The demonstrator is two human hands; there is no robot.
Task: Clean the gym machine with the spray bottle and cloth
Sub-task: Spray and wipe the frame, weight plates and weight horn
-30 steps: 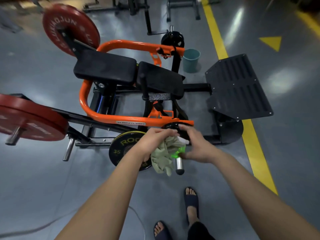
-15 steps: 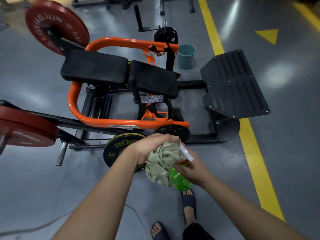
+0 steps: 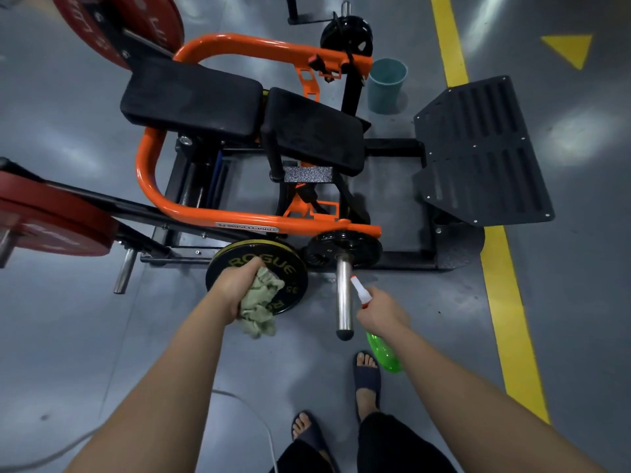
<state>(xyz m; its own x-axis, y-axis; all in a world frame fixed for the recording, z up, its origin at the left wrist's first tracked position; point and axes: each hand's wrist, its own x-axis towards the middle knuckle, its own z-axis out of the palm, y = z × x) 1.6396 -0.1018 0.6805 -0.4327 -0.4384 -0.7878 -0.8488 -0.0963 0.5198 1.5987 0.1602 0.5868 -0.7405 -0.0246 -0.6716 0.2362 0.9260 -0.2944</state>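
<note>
Right grip point(image 3: 382, 310) clenched round spray bottle point(image 3: 384, 353), nozzle aimed at steel weight peg point(image 3: 343, 295), presumably to wet it; left grip point(image 3: 235, 288) holds bunched cloth point(image 3: 261, 310) aside, ready for wiping.

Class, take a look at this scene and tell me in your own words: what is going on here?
A person stands over an orange-and-black gym machine. The left hand grips a crumpled pale green cloth in front of a black ROGUE weight plate. The right hand holds a green plastic spray bottle, its white-and-orange nozzle pointing toward the shiny steel loading bar beside it.
</note>
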